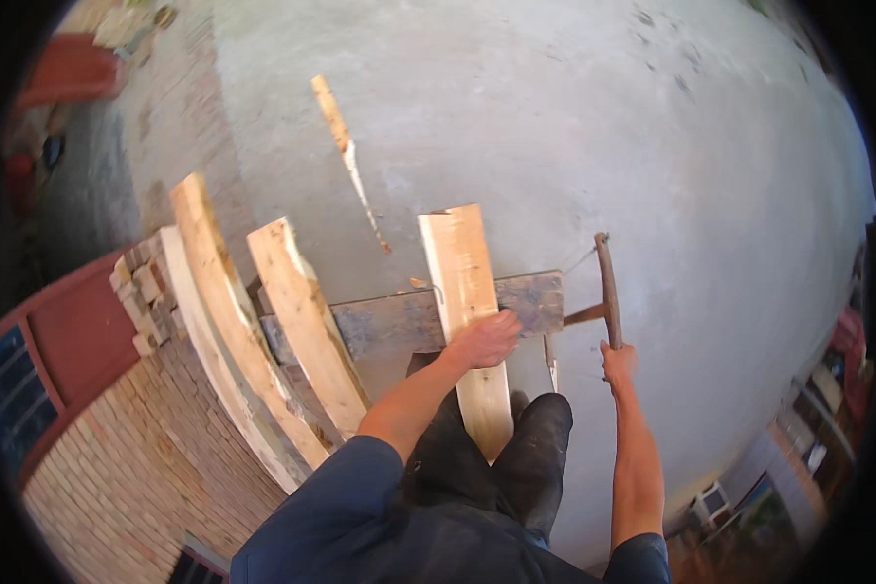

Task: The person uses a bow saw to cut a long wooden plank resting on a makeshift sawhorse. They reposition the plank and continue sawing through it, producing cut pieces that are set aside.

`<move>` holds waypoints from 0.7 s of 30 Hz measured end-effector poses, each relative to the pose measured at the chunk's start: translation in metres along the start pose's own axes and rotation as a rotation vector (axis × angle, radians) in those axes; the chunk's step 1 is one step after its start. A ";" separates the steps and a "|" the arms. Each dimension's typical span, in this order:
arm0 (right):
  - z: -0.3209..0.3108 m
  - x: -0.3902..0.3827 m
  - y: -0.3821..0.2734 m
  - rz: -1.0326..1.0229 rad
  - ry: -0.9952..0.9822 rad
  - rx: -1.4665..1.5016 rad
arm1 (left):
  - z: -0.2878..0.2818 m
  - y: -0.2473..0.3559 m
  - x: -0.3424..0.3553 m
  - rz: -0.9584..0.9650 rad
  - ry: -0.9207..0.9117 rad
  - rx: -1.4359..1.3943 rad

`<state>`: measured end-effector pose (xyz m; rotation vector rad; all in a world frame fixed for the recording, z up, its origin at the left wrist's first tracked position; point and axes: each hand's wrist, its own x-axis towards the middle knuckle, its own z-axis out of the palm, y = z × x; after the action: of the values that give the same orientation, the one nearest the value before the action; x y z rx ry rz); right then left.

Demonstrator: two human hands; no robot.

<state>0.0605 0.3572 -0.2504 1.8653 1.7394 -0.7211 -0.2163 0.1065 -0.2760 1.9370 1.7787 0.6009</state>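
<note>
A pale plank [467,389] lies lengthwise across a dark, weathered board [380,326]. My left hand [482,339] is closed on this plank's upper face and right edge, near where it crosses the board. To the right, my right hand [619,362] grips the lower end of an upright wooden bar [605,282] of a frame saw, whose thin blade and cord show partly beside the dark board. My legs [535,457] are beneath and beside the plank.
Several other planks [302,331] lean over the board at my left. A long offcut [331,112] lies on the concrete floor [701,146] ahead. A brick wall [117,448], stacked small blocks [138,311] and a red-framed window [63,331] are at left; assorted items line the right rim.
</note>
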 end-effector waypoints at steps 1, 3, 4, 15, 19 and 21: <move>-0.004 0.003 -0.010 -0.022 -0.007 -0.046 | -0.002 -0.003 -0.001 -0.014 -0.061 -0.003; -0.014 0.002 -0.026 -0.050 -0.057 -0.063 | 0.003 -0.003 -0.006 0.002 0.014 0.029; -0.016 0.002 -0.031 -0.079 -0.058 -0.065 | 0.006 -0.004 -0.007 0.019 0.051 0.045; -0.040 0.029 -0.065 -0.311 -0.152 -0.206 | 0.012 -0.008 -0.011 0.043 0.099 0.039; -0.046 0.031 -0.056 -0.306 -0.179 -0.252 | 0.010 -0.005 -0.005 0.066 0.185 -0.025; -0.043 0.031 -0.055 -0.333 -0.162 -0.268 | 0.004 -0.010 -0.004 0.086 0.146 -0.027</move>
<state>0.0098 0.4127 -0.2386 1.3210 1.9522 -0.6982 -0.2223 0.1034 -0.2850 2.0047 1.7707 0.8107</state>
